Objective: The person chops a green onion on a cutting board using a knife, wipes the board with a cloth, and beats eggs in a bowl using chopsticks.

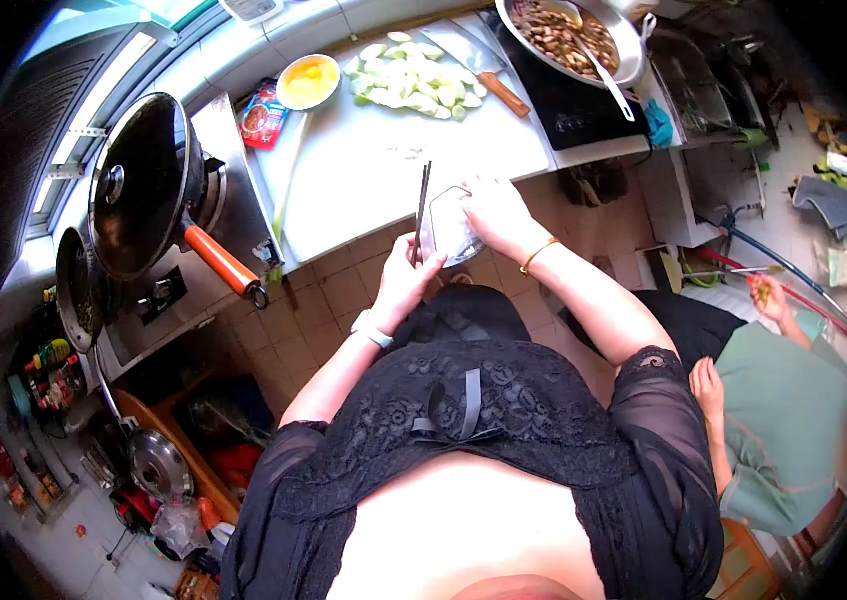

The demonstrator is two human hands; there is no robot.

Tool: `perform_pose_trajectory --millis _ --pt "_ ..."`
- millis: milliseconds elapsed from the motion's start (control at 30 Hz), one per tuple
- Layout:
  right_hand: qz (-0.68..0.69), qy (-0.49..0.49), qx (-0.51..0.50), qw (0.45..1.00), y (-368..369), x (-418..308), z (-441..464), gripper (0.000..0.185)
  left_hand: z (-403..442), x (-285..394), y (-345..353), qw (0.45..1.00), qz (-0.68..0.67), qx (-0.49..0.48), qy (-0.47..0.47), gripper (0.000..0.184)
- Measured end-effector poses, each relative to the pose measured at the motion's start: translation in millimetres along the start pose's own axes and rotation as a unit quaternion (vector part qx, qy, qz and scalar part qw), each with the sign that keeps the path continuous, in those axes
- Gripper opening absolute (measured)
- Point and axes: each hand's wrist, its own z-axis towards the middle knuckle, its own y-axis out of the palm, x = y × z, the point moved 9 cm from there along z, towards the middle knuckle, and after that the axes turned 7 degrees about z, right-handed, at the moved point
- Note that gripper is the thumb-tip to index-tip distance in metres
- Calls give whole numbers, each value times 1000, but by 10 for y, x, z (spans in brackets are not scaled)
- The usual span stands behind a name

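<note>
My left hand (405, 283) is closed round a pair of dark chopsticks (422, 205), which point up toward the counter. Against the same hand rests a clear see-through container (451, 238) with a dark line along its edge; whether it is a box or a bag, I cannot tell. My right hand (499, 215) grips its right side, fingers bent over the rim. Both hands are at the front edge of the white worktop (343, 190). Farther back lie sliced pale green vegetable pieces (413, 80) and a cleaver (483, 70) with a wooden handle.
A bowl of beaten egg (309, 82) stands beside a red packet (264, 115). At left, a lidded wok (143, 190) sticks out its orange handle (218, 258). A pan of brown food (563, 35) holds a spoon at back right. Another person in green (783, 420) is close on my right.
</note>
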Motion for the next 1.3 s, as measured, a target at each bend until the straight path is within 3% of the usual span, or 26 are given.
perform_pose_trajectory --millis 267,500,567,833,1033,1300 --pt "-55 -62 67 994 -652 -238 544 13 296 265 -396 1000 -15 26 -4 49" --pt "-55 -98 81 990 -621 -202 971 8 531 197 -649 997 -37 68 -1 50" --pt "-28 -128 136 982 -639 -198 1098 5 589 128 -687 996 -42 83 -17 52" --pt "158 -216 31 963 -398 -246 1513 5 634 271 -890 982 -43 185 13 56" --pt "248 -132 -95 955 -367 -34 1676 8 710 330 -864 966 -98 234 46 54" --pt "310 -81 -118 940 -744 216 1805 10 812 297 -844 961 -149 235 8 52"
